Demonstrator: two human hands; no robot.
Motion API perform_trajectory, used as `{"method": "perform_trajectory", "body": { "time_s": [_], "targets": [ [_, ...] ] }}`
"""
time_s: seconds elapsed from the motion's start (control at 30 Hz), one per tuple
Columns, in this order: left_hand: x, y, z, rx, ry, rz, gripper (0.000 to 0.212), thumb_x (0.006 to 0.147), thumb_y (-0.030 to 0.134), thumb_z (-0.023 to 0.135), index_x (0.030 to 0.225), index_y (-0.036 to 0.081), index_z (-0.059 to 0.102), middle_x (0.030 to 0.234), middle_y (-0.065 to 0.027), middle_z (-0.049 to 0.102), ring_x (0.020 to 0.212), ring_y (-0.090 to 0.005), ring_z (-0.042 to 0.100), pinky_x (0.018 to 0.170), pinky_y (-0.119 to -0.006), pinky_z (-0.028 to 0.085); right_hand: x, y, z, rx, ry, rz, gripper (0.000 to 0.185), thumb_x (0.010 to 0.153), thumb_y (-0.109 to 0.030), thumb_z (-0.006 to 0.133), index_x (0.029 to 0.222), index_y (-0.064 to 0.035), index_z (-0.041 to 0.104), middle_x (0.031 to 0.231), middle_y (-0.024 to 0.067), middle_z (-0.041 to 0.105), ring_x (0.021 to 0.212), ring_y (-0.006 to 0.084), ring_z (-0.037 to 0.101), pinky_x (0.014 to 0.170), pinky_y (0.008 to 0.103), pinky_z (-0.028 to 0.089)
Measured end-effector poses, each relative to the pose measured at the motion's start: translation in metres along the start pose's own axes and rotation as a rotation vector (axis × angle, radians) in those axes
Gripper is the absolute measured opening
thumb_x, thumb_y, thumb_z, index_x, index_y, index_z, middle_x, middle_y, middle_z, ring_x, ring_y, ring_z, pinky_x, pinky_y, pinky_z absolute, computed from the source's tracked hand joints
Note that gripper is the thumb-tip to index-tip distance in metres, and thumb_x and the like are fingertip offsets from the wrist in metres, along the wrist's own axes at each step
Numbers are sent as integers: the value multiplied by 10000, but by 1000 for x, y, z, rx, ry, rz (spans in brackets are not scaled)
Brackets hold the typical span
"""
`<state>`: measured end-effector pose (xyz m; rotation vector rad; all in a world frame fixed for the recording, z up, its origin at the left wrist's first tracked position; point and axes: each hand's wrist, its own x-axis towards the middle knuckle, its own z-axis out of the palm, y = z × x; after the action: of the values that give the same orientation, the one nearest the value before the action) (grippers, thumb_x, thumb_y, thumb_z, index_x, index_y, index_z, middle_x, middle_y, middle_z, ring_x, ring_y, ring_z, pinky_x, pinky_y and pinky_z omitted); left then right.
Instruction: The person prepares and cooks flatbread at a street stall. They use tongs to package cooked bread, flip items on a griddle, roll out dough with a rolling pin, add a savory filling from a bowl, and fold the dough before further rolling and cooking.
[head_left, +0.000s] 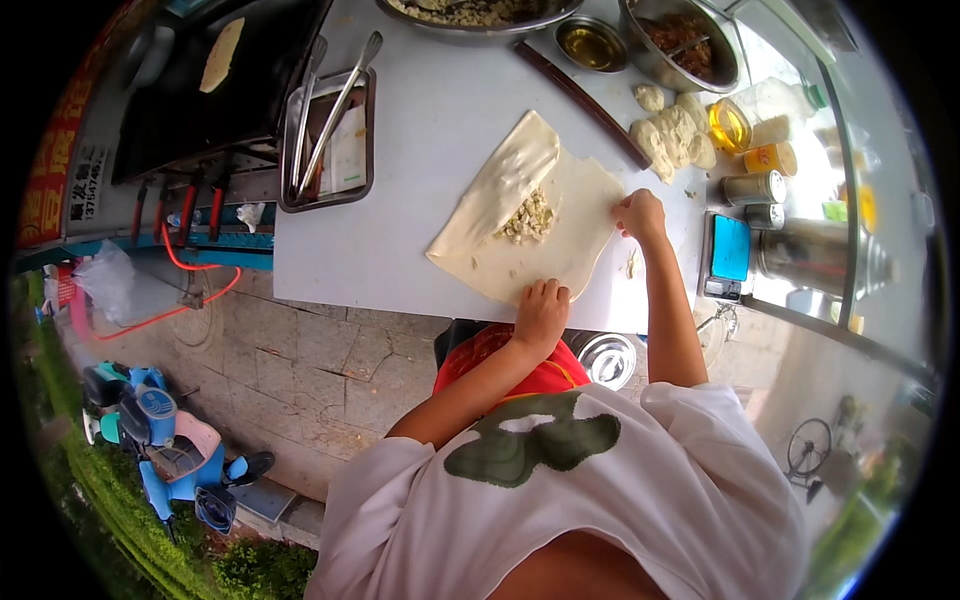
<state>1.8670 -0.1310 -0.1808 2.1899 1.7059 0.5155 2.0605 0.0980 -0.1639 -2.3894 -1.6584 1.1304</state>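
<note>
A thin rolled-out sheet of dough (589, 195) lies on the pale worktop before me. Its left part is folded over as a flap (501, 169), partly covering a mound of chopped pale-green and white filling (529, 217). My left hand (544, 311) has its fingers curled on the sheet's near edge, at the front of the worktop. Further right, my right hand (641, 215) pinches the sheet's right edge between thumb and fingers. A small dough scrap (631, 262) lies below the right hand.
A dark rolling rod (581, 103) lies behind the dough, near several dough lumps (675, 135). Farther back stand a filling bowl (487, 30), an oil bowl (591, 45) and a reddish-filling bowl (726, 71). Left are a metal tray (367, 165) with tongs (337, 112) and a griddle (180, 120); right, a scale (730, 247).
</note>
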Motion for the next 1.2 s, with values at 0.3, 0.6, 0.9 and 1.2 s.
{"method": "perform_trajectory", "body": {
  "time_s": [0.3,0.6,0.9,1.2],
  "targets": [
    [26,-34,-34,-1122,-135,-697,113,1061,126,618,1097,26,657,986,-126,752,803,-244,742,691,-348,583,23,26,17,241,195,-270,145,950,-79,685,1000,57,681,865,155,738,723,219,756,612,353,647],
    [28,-89,-107,-1608,118,-1079,154,1091,150,626,1191,34,620,1093,-98,696,969,-186,699,817,-353,592,30,-116,-27,424,-40,-416,149,946,-80,714,990,51,660,824,151,739,742,228,770,643,350,663],
    [40,-119,-120,-319,300,-395,311,929,48,727,1228,9,651,1202,-152,713,1105,-322,693,946,-420,561,70,-134,75,-397,232,-1127,750,1121,-577,365,1686,-89,287,1768,127,245,1650,314,163,1348,503,117],
    [250,-160,-83,-1213,145,-337,327,1126,200,566,1365,-16,620,1412,-126,662,1359,-224,597,1162,-361,444,91,-97,17,-264,711,-613,551,937,-120,733,1474,-107,608,1302,142,670,1159,342,625,994,493,515]
  ]
}}
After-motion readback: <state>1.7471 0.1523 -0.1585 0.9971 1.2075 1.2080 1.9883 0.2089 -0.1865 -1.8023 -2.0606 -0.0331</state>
